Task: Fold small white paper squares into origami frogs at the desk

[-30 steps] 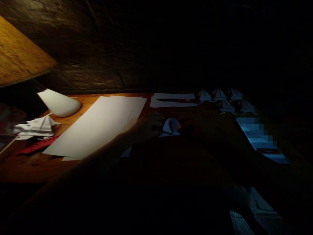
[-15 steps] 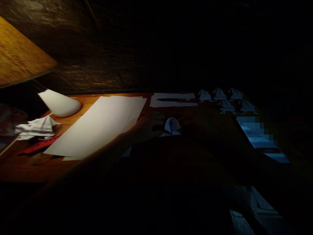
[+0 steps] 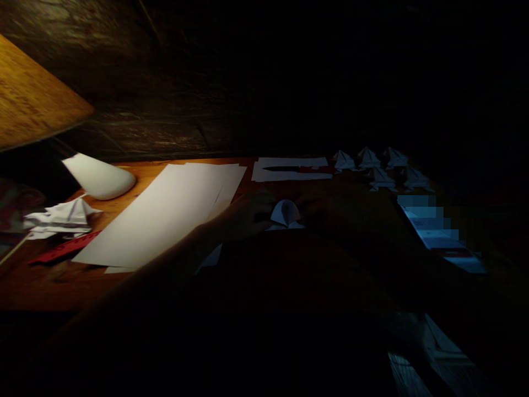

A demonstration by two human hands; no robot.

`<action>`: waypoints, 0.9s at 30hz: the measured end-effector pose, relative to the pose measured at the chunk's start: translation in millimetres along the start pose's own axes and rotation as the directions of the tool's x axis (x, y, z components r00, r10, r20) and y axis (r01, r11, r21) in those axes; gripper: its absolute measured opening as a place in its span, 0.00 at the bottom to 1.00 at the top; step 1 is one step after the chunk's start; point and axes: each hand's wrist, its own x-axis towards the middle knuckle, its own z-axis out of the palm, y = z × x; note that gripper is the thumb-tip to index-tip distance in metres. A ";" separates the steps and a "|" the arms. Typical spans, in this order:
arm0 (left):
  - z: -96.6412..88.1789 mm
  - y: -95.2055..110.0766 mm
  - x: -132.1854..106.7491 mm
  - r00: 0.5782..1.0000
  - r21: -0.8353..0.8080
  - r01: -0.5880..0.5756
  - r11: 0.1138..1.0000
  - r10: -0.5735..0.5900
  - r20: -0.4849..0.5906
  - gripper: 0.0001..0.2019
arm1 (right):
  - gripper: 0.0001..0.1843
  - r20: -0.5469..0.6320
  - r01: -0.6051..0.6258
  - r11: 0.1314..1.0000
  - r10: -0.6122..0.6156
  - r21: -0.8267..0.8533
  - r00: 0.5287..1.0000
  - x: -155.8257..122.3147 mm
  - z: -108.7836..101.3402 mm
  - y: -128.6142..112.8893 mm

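Note:
A small folded piece of white paper (image 3: 286, 214) stands on the dark part of the table, its upper part bowed into a rounded arch with a crease down the middle. My left hand (image 3: 257, 207) has its fingers closed at the paper's left side. On the opposite side, deep in shadow, my right hand (image 3: 317, 207) grips the paper's right edge. The fingertips of both hands are hard to make out. Under my left forearm lie large white sheets (image 3: 165, 212), partly covered by the arm.
Behind the hands, a knife with a red handle (image 3: 314, 170) rests on smaller paper sheets (image 3: 295, 160). Several folded paper figures (image 3: 367, 159) stand back right, near a lit phone (image 3: 430, 229). At left are a lamp (image 3: 101, 179), crumpled paper (image 3: 66, 216) and a red strip (image 3: 66, 247).
The folded paper's arch has spread slightly wider between my hands. The whole view has shifted a little, and both hands stay by the paper.

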 end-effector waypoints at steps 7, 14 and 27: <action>-3.1 3.1 0.0 0.999 -0.019 0.016 1.000 -0.015 0.038 0.09 | 0.20 0.001 0.002 1.000 -0.002 -0.014 1.000 -0.4 0.0 -0.2; -6.3 5.9 0.9 0.998 -0.022 -0.017 1.000 0.019 0.056 0.09 | 0.19 0.031 -0.040 0.999 0.041 -0.036 0.999 -0.6 -2.3 -5.9; -11.4 8.2 -1.2 0.995 -0.024 -0.045 0.999 0.047 0.092 0.11 | 0.23 0.029 0.000 0.999 0.002 -0.049 1.000 -2.8 -0.8 2.4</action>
